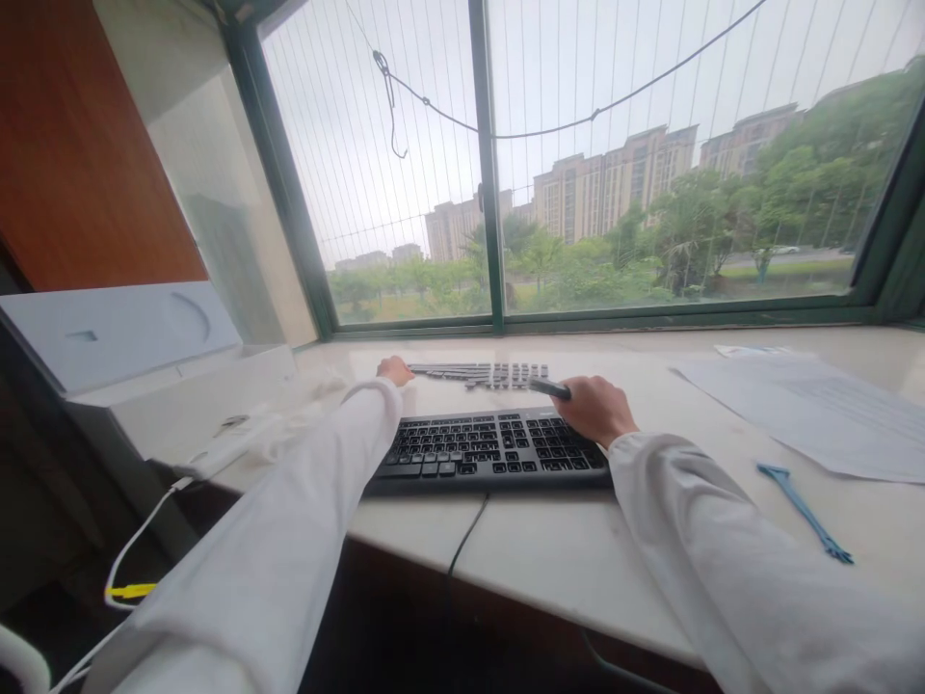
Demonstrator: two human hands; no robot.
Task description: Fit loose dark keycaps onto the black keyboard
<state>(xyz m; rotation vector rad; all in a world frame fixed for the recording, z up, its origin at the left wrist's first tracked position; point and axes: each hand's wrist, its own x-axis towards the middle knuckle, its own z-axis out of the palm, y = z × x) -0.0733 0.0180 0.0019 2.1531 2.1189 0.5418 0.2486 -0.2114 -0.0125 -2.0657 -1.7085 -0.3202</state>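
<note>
A black keyboard (498, 453) lies on the white windowsill, most of its keycaps off and the bare switch sockets showing; several caps are still on at its lower left. Behind it, loose dark keycaps (477, 374) are laid out in rows. My left hand (395, 370) reaches to the left end of these rows, its fingers curled and touching the end caps; whether one is pinched is hidden. Over the keyboard's upper right corner, my right hand (596, 410) is closed round a short dark handheld tool (550, 387) pointing left. The tool's kind is blurred.
A blue plastic tool (806, 511) and printed paper sheets (816, 410) lie to the right. At left are a white box (122, 333) and a white power strip (235, 443). A keyboard cable (468, 535) hangs over the front edge. The window (498, 323) stands behind.
</note>
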